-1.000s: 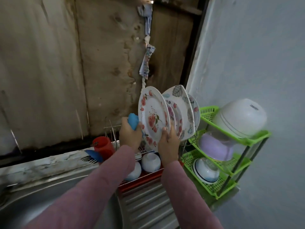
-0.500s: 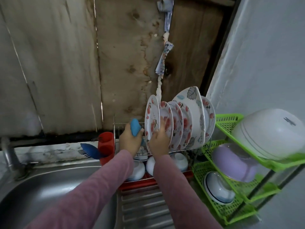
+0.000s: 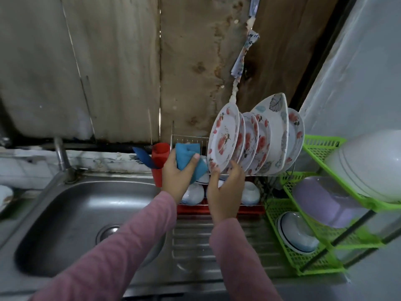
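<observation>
Head view: the flowered plate (image 3: 223,140) stands on edge at the left end of the dish rack (image 3: 189,141). It is the foremost in a row of plates (image 3: 271,135) that all lean the same way. The right hand (image 3: 225,187) is at its lower rim, thumb in front and fingers (image 3: 237,168) curled behind, holding the plate lightly by the bottom edge. The left hand (image 3: 176,173) hovers just left of the plate, clenched round a bunched blue cloth (image 3: 187,158). The cloth is right beside the rim, but I cannot tell whether it touches.

The rack sits along the back edge of the draining board (image 3: 195,246), right of the sink (image 3: 86,213). Small bowls (image 3: 193,193) lie upturned on its lower level, and a red cup (image 3: 160,153) hangs at its left end. Past the right edge of the board, a green shelf (image 3: 321,144) carries a white bowl (image 3: 368,161), a purple bowl (image 3: 321,200) and a blue-rimmed bowl (image 3: 297,233).

The plate looks seated among the others, so wiping and racking it seems nearly done. What is left for it, I judge, is to let go of the rim and see that it stays leaning. The sink basin shows no dishes. A piece of crockery (image 3: 5,195) peeps in at the far left edge, and whether it waits its turn I cannot tell.
</observation>
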Demonstrator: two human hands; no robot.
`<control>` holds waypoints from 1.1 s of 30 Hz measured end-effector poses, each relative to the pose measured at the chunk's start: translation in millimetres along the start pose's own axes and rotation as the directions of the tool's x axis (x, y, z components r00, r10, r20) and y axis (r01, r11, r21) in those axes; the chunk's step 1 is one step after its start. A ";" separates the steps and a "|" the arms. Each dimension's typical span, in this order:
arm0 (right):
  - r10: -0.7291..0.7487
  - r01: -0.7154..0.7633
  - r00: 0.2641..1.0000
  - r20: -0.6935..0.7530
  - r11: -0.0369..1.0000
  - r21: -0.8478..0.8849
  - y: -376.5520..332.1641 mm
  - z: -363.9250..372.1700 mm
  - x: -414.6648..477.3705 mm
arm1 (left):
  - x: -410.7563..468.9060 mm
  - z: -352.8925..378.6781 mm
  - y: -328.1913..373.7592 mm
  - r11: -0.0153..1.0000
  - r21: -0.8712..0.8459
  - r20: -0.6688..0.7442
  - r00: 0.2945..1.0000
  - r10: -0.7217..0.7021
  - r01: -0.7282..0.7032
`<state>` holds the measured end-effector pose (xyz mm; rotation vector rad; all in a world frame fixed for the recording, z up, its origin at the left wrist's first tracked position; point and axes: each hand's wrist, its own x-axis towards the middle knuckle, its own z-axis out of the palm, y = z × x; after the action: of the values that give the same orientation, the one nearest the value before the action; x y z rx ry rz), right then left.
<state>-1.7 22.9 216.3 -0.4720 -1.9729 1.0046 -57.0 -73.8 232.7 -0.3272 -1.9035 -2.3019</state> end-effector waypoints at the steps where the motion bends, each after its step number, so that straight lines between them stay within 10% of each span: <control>1: 0.013 -0.014 0.999 0.032 1.000 0.023 0.8 -1.3 -8.1 | -8.3 -6.0 -0.9 1.000 -0.008 -0.006 1.000 -0.019 0.019; 9: -0.047 0.019 0.897 0.440 0.997 0.069 21.5 13.4 -97.3 | -87.2 -87.5 -25.2 0.981 -0.020 -0.148 0.970 -0.193 0.192; 15: -0.003 -0.008 0.654 0.757 1.000 0.011 2.7 57.0 -173.8 | -126.9 -194.9 -56.5 0.940 0.091 -0.256 0.920 -0.296 0.328; 33: 0.088 -0.185 0.380 0.921 0.983 -0.018 -179.7 254.0 -424.9 | -174.1 -567.1 -17.3 0.888 0.048 -0.582 0.735 -0.348 0.458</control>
<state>38.4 -477.8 58.3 0.0631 -2.8866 1.7100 62.0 -632.5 71.6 0.7911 -1.9646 -2.0650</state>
